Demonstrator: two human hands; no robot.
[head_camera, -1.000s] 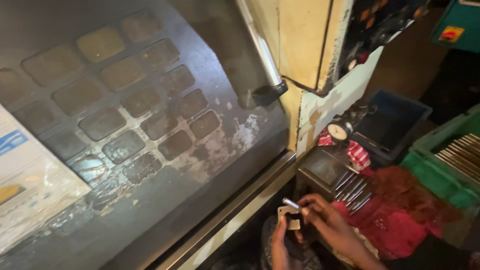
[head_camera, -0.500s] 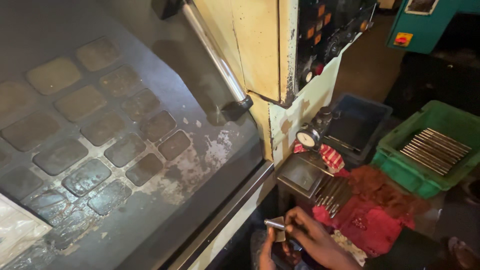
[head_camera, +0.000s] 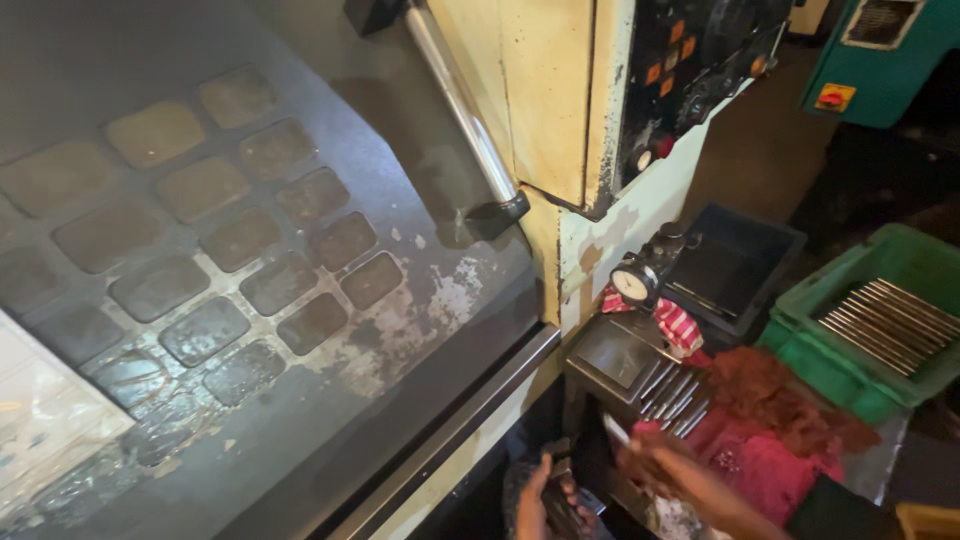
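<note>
Looking down from the head camera, a large grey machine door (head_camera: 250, 260) with a long metal handle (head_camera: 462, 120) is seen. Below its lower right corner, the left hand (head_camera: 535, 500) is closed around a small dark part (head_camera: 562, 498). Just right of that, the blurred right hand (head_camera: 665, 470) is seen holding a thin metal rod (head_camera: 615, 430). More rods (head_camera: 672, 392) are laid on a red cloth (head_camera: 770, 440), right of the door. Farther right, a green crate (head_camera: 880, 330) is filled with long rods.

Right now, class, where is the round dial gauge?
In the head view the dial gauge sits right of centre against the cream machine panel, above the red cloth and left of the dark bin.
</note>
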